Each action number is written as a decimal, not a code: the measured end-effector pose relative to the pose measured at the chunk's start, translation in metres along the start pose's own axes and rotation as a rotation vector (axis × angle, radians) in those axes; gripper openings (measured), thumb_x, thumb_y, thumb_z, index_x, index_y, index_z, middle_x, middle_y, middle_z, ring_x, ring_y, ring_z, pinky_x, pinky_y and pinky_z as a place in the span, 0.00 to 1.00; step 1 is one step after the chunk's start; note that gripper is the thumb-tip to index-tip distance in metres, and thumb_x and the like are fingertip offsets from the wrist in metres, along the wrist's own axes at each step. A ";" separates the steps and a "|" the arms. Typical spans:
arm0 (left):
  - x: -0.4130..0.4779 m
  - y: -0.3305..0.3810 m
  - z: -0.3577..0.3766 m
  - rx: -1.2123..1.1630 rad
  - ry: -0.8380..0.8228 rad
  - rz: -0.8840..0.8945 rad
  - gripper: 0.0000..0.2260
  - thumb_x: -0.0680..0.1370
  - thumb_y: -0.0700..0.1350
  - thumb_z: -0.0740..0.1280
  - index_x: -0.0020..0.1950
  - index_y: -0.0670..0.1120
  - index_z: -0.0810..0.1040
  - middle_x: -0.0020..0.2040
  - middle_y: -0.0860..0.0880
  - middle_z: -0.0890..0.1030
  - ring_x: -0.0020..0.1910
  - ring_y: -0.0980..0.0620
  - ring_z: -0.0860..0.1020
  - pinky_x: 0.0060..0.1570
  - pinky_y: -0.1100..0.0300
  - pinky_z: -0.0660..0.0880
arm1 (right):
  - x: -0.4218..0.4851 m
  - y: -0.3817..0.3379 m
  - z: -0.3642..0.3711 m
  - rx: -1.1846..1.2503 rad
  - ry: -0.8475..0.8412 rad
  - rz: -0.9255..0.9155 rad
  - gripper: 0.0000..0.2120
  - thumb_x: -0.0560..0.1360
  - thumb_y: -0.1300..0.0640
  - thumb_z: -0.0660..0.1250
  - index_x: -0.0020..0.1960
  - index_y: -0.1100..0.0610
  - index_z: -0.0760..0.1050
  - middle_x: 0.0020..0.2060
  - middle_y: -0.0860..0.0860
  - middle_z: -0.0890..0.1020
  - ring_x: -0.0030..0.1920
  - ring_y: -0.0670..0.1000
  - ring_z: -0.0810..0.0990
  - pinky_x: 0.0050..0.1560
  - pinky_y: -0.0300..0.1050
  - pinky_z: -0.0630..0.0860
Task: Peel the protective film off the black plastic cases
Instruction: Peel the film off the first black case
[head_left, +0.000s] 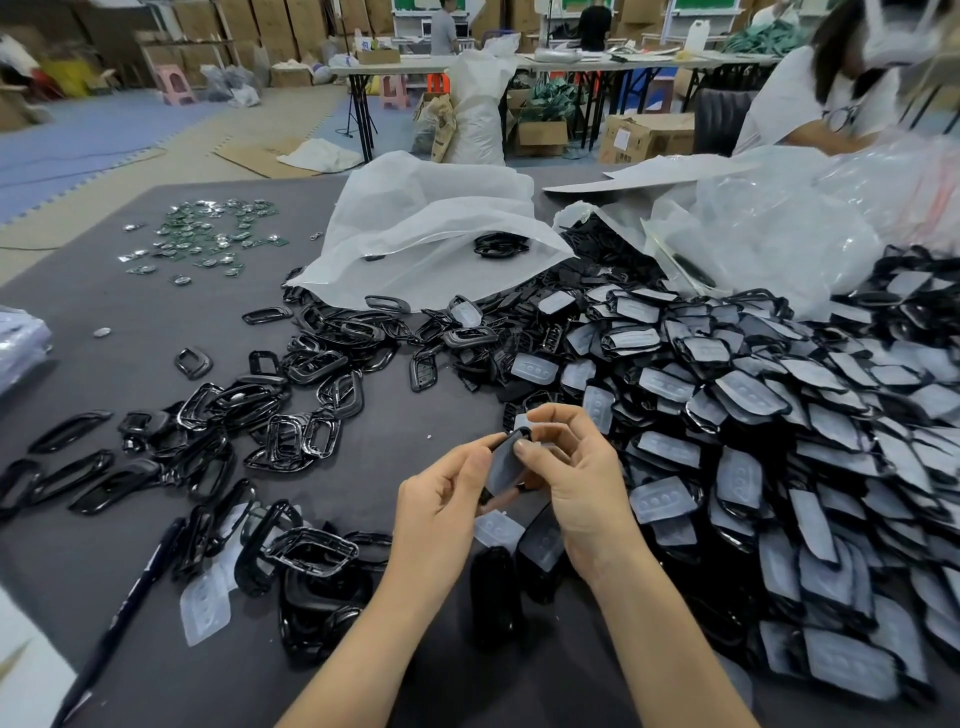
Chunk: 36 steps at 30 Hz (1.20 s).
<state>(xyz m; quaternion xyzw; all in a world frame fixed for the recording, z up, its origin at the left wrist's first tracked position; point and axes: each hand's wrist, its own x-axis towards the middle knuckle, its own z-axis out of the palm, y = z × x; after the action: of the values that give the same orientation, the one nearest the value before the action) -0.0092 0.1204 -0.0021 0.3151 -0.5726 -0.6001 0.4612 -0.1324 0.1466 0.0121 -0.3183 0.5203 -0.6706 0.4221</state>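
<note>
left hand (441, 499): fingers pinch black case (521, 432) by its edge, steadying it | right hand (579, 483): thumb on film (500, 462), fingers curled behind, likely working a corner loose | case: between both fingertips, above tabletop (363, 441)

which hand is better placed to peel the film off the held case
Likely the right hand: its thumb rests on the film at the top of the black case, ready to lift an edge, while the left hand pinches the case's side, steadying it.
</note>
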 end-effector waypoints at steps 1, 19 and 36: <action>0.000 0.000 0.000 -0.016 0.001 -0.009 0.13 0.77 0.48 0.63 0.57 0.46 0.81 0.46 0.50 0.86 0.49 0.53 0.84 0.47 0.62 0.80 | 0.000 0.000 0.000 -0.004 0.003 -0.003 0.12 0.74 0.72 0.66 0.50 0.57 0.74 0.41 0.55 0.76 0.37 0.47 0.76 0.34 0.38 0.76; 0.004 -0.001 0.000 0.032 0.085 -0.017 0.10 0.81 0.41 0.62 0.52 0.49 0.83 0.44 0.49 0.86 0.42 0.48 0.85 0.40 0.63 0.80 | -0.001 0.001 -0.001 -0.060 -0.074 0.017 0.07 0.75 0.69 0.67 0.46 0.58 0.81 0.38 0.54 0.82 0.40 0.51 0.80 0.45 0.50 0.79; 0.005 -0.003 -0.001 -0.007 0.114 -0.025 0.08 0.77 0.33 0.66 0.49 0.43 0.82 0.43 0.47 0.86 0.44 0.50 0.85 0.40 0.63 0.80 | 0.001 0.001 -0.005 -0.054 -0.047 0.007 0.10 0.75 0.69 0.66 0.43 0.55 0.81 0.35 0.50 0.81 0.36 0.44 0.79 0.34 0.36 0.75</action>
<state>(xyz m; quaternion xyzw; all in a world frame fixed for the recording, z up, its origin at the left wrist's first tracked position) -0.0111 0.1153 -0.0045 0.3543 -0.5393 -0.5891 0.4864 -0.1369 0.1480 0.0100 -0.3433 0.5292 -0.6473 0.4278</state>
